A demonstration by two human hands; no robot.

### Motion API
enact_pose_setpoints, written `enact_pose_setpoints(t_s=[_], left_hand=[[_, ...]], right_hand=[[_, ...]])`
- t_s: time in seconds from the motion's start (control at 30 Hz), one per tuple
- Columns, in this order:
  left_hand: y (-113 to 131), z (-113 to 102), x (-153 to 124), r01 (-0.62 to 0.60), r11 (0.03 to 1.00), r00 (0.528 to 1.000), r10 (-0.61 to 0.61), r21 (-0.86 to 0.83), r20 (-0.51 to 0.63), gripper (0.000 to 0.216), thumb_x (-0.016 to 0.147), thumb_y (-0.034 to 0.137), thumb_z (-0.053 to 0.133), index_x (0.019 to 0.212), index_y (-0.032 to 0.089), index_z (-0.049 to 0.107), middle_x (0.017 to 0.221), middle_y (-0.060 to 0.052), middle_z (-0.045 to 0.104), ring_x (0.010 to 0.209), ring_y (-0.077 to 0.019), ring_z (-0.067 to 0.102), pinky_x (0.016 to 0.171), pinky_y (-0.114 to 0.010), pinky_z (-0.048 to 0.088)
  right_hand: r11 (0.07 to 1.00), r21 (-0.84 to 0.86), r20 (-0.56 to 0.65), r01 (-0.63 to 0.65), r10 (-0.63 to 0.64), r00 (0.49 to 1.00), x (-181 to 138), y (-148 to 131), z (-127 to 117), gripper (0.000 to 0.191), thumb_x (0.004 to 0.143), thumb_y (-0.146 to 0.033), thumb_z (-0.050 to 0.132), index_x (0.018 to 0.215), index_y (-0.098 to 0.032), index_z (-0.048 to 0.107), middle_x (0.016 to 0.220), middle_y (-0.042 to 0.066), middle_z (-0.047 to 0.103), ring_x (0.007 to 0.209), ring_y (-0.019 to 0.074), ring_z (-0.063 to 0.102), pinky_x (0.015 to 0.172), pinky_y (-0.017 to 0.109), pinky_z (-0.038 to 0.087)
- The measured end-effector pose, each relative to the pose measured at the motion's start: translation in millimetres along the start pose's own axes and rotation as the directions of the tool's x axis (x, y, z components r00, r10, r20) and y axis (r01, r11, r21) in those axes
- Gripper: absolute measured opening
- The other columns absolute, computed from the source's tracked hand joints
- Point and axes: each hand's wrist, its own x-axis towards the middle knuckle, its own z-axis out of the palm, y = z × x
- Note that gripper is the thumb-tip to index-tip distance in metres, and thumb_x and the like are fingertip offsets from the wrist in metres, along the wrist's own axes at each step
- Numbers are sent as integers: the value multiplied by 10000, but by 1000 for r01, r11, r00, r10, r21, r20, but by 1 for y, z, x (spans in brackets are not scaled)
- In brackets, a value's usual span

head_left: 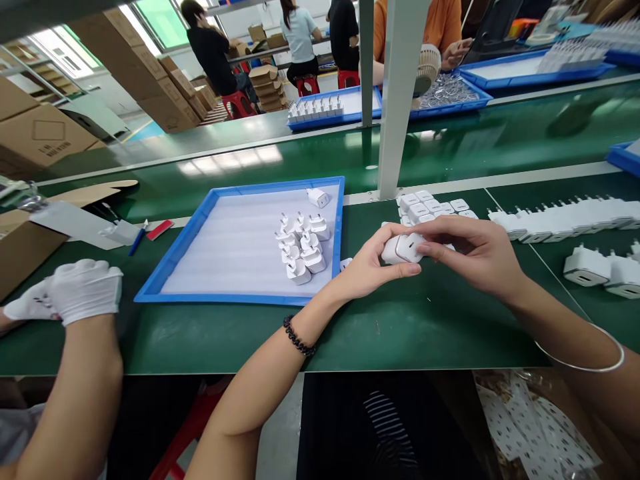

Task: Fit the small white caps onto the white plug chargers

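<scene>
both hands meet over the green table (400, 327) on one white charger (409, 247), held just above the surface, near the tray's right edge and just in front of a small cluster of chargers (430, 205); a second white piece seems to sit behind it against the left palm, though i cannot tell whether it is separate; to handle it well, i judge the grip should stay on the flat sides, fingertips clear of the port face, with light pressure so the smooth shell does not slip or twist, and with the piece kept low over the table.

the left hand (373, 267) comes in from below, palm turned up and inward, fingers curled narrow under the charger, thumb on the near side; a bead bracelet (299, 337) sits on that wrist; the right hand (475, 257) reaches across from the right, palm down, fingers closed over the top and the far side, wrist bent slightly, a thin bangle (585, 363) further up the forearm.

to the left lies the blue tray (200, 213) with a heap of chargers (303, 247); a co-worker's gloved hand (85, 288) rests well apart at the left edge.
</scene>
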Motion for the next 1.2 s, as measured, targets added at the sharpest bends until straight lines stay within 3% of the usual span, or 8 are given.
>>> enact_pose_setpoints(t_s=[0.7,0.87,0.97,1.07,1.2], left_hand=[[4,1,-1,26,998,999,-27,52,21,440,747,387,794,1053,201,538,939,-8,496,843,-130,464,797,-256,400],[10,-1,-2,7,992,999,-12,123,39,381,777,325,775,1051,202,541,976,-10,490,861,-128,461,802,-257,399],[12,-2,-2,1,991,998,-9,133,61,380,784,325,769,1057,200,537,983,-14,493,872,-134,469,807,-257,409],[14,-4,-2,15,988,997,-26,155,71,393,782,360,769,1050,195,535,997,-25,504,882,-145,480,803,-259,419],[17,-5,-3,21,980,995,-40,196,96,408,779,383,771,1056,197,537,985,-23,510,865,-149,482,785,-261,420]], right_hand=[[999,-52,65,6,-2,998,2,-3,-5,152,840,-361,734,949,-272,790,814,39,754,652,178,614,588,325,481],[999,-18,72,-34,35,997,0,1,-4,249,837,-334,745,1082,-294,762,882,32,748,747,192,652,633,328,519],[999,4,78,-53,53,996,0,-1,-3,217,827,-358,756,1034,-293,756,876,32,733,734,182,640,621,319,529],[993,69,85,-93,87,993,1,-3,-2,217,802,-395,779,977,-278,726,825,27,703,706,175,631,619,312,541],[971,162,123,-175,156,980,1,-3,-4,356,800,-378,789,1106,-276,636,700,-13,634,621,158,603,574,295,508]])
